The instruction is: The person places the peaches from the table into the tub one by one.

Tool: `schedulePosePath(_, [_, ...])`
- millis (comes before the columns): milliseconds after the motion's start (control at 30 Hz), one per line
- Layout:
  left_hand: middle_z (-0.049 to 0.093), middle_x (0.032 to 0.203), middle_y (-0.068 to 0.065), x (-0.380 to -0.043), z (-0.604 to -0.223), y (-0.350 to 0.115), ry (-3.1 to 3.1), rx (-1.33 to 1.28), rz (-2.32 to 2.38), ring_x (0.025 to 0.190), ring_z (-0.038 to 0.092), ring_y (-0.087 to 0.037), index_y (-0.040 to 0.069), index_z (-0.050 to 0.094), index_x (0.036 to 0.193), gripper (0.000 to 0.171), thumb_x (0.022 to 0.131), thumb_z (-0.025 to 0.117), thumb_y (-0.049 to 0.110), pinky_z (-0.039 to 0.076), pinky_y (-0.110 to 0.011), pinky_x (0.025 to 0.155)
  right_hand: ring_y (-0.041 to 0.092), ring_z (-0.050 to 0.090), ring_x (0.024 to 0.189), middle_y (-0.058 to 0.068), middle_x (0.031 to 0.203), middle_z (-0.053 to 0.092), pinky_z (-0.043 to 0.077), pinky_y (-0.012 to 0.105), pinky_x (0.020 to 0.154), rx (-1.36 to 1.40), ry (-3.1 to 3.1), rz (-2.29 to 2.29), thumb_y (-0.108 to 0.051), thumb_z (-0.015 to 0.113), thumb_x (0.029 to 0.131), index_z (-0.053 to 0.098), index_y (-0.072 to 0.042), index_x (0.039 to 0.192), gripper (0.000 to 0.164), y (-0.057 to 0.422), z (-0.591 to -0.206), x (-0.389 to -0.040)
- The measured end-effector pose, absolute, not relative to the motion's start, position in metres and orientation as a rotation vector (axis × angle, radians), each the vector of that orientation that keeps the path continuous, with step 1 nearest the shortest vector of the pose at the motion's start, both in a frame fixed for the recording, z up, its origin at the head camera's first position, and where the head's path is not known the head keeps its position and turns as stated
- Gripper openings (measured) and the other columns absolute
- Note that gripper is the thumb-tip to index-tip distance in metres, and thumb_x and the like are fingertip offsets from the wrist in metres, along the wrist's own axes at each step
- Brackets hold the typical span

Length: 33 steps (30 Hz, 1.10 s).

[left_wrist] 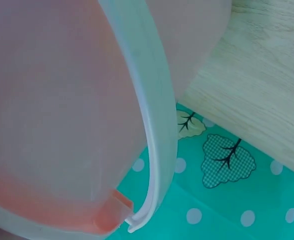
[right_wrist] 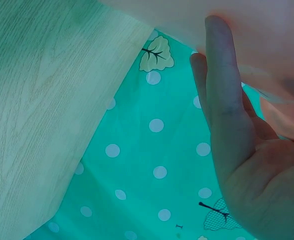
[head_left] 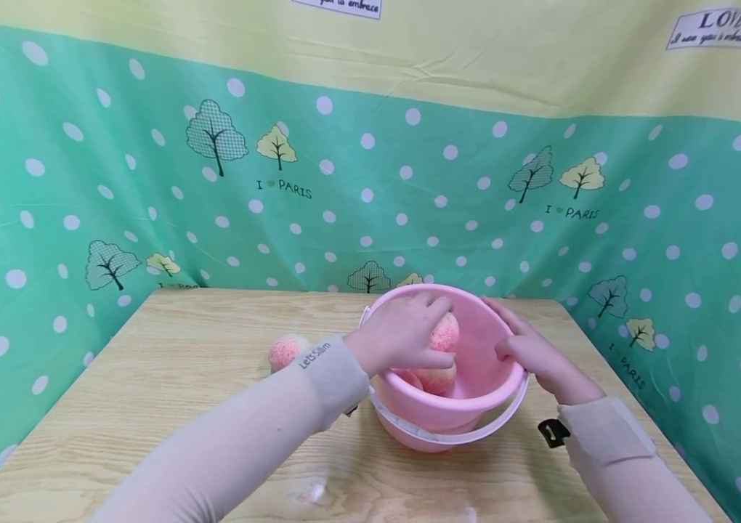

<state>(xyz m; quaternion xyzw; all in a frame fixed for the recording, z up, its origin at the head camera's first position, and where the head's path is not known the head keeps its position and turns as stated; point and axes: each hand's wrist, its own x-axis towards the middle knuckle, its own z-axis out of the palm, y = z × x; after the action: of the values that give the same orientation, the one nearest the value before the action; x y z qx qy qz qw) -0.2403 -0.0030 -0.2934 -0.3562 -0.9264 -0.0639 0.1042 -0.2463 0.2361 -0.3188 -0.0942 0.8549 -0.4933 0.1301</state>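
Note:
A pink bucket (head_left: 475,363) stands on the table, its mouth tipped towards me and its white handle (head_left: 458,437) hanging round the front. Inside its mouth, my left hand (head_left: 403,330) holds a pink-and-cream speckled peach (head_left: 445,334) between fingers and thumb. Beneath that lie a second peach (head_left: 439,379) and part of another (head_left: 407,378). My right hand (head_left: 534,356) grips the bucket's right rim, thumb over the inside and fingers along the outer wall. In the right wrist view, fingers (right_wrist: 223,70) lie against that wall. The left wrist view shows the bucket handle (left_wrist: 154,100), but not the left hand's grasp.
Another peach (head_left: 287,352) sits on the wooden table (head_left: 213,341), left of the bucket and partly behind my left cuff. A green polka-dot cloth (head_left: 403,196) hangs around the back and both sides of the table.

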Motion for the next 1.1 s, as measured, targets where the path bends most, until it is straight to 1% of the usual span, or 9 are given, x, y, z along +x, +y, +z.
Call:
schedulePosePath(67, [0.056, 0.127, -0.001, -0.239, -0.294, -0.003, -2.726, -1.046, -0.202, 0.118, 0.053, -0.016, 0.018, 0.05, 0.132, 0.062, 0.084, 0.062, 0.055, 0.045, -0.04, 0.106, 0.024, 0.065, 0.067, 0.028, 0.152, 0.025, 0.055, 0.034, 0.06, -0.271, 2.485, -1.428, 0.001, 0.046, 0.078, 0.011, -0.022, 0.16, 0.092, 0.236, -0.318, -0.246])
schedulePosePath(200, [0.057, 0.129, -0.003, -0.239, -0.295, -0.004, -2.695, -1.034, -0.239, 0.115, 0.058, -0.017, 0.019, 0.052, 0.132, 0.06, 0.086, 0.059, 0.057, 0.049, -0.039, 0.098, 0.025, 0.066, 0.065, 0.028, 0.151, 0.028, 0.056, 0.035, 0.06, -0.256, 2.485, -1.428, 0.001, 0.046, 0.078, 0.012, -0.023, 0.16, 0.091, 0.237, -0.317, -0.246])
schedulePosePath(300, [0.057, 0.129, -0.003, -0.239, -0.296, -0.005, -2.67, -1.03, -0.264, 0.113, 0.06, -0.017, 0.019, 0.053, 0.131, 0.059, 0.087, 0.059, 0.058, 0.051, -0.038, 0.093, 0.025, 0.066, 0.067, 0.027, 0.152, 0.027, 0.056, 0.035, 0.061, -0.25, 2.48, -1.435, 0.001, 0.045, 0.079, 0.012, -0.023, 0.16, 0.091, 0.237, -0.317, -0.245])
schedulePosePath(533, [0.059, 0.127, -0.002, -0.239, -0.297, -0.007, -2.648, -1.05, -0.249, 0.111, 0.06, -0.016, 0.018, 0.056, 0.129, 0.057, 0.087, 0.058, 0.058, 0.05, -0.037, 0.096, 0.025, 0.067, 0.068, 0.029, 0.151, 0.028, 0.056, 0.035, 0.062, -0.255, 2.458, -1.445, 0.001, 0.046, 0.079, 0.009, -0.024, 0.16, 0.092, 0.236, -0.317, -0.245])
schedulePosePath(633, [0.059, 0.129, -0.002, -0.24, -0.295, -0.008, -2.637, -1.052, -0.242, 0.122, 0.057, -0.018, 0.018, 0.056, 0.129, 0.057, 0.088, 0.058, 0.058, 0.047, -0.038, 0.103, 0.025, 0.067, 0.068, 0.03, 0.15, 0.029, 0.057, 0.035, 0.062, -0.254, 2.453, -1.45, 0.001, 0.045, 0.08, 0.008, -0.024, 0.16, 0.092, 0.235, -0.318, -0.244])
schedulePosePath(733, [0.059, 0.132, -0.002, -0.24, -0.294, -0.01, -2.627, -1.053, -0.236, 0.135, 0.05, -0.021, 0.019, 0.056, 0.129, 0.057, 0.088, 0.058, 0.058, 0.042, -0.039, 0.11, 0.025, 0.067, 0.068, 0.03, 0.149, 0.029, 0.057, 0.035, 0.062, -0.247, 2.452, -1.45, 0.001, 0.045, 0.08, 0.008, -0.024, 0.16, 0.091, 0.235, -0.317, -0.244])
schedulePosePath(833, [0.059, 0.133, -0.003, -0.241, -0.293, -0.011, -2.616, -1.059, -0.234, 0.14, 0.045, -0.022, 0.019, 0.057, 0.129, 0.056, 0.089, 0.057, 0.057, 0.039, -0.039, 0.113, 0.026, 0.067, 0.068, 0.03, 0.149, 0.03, 0.057, 0.036, 0.062, -0.25, 2.451, -1.447, 0.001, 0.045, 0.081, 0.008, -0.024, 0.16, 0.091, 0.235, -0.317, -0.244])
schedulePosePath(967, [0.06, 0.131, -0.002, -0.239, -0.29, -0.013, -2.601, -1.064, -0.227, 0.136, 0.049, -0.02, 0.018, 0.058, 0.128, 0.055, 0.089, 0.058, 0.056, 0.043, -0.038, 0.109, 0.026, 0.067, 0.067, 0.031, 0.149, 0.03, 0.057, 0.035, 0.061, -0.257, 2.453, -1.445, 0.002, 0.045, 0.08, 0.008, -0.024, 0.16, 0.092, 0.235, -0.317, -0.244])
schedulePosePath(1100, [0.061, 0.132, 0.0, -0.238, -0.289, -0.015, -2.586, -1.05, -0.197, 0.129, 0.054, -0.019, 0.02, 0.059, 0.128, 0.054, 0.088, 0.058, 0.057, 0.051, -0.037, 0.098, 0.025, 0.066, 0.066, 0.031, 0.148, 0.03, 0.056, 0.035, 0.06, -0.259, 2.453, -1.446, 0.002, 0.044, 0.08, 0.008, -0.023, 0.16, 0.092, 0.234, -0.316, -0.244])
